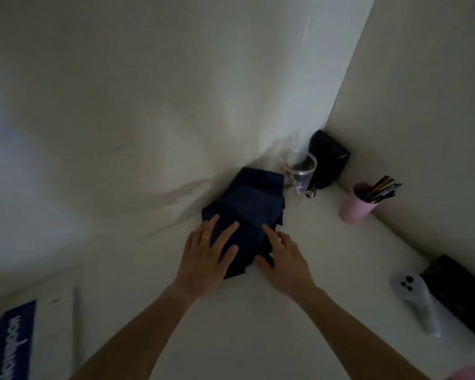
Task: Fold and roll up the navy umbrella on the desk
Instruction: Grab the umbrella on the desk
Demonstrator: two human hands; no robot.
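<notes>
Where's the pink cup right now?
In the head view, the pink cup stands at right against the wall, right of the clear cup and navy umbrella.

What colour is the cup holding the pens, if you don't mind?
The cup is pale pink, seen in the head view.

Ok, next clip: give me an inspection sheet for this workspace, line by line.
Surface: white desk set in a corner, dimly lit.
Job's things: navy umbrella lies as a flattened, folded bundle near the back wall; not yet rolled.
Clutter: clear plastic cup, black pouch, pink cup holding pens, white phone, black object at the right edge, blue printed sheet at left.
Hands: left hand flat on the fabric, fingers spread; right hand pressing its right edge, fingers open.
Cables: nothing seen.
Surroundings: plain white walls meeting at the corner.
</notes>
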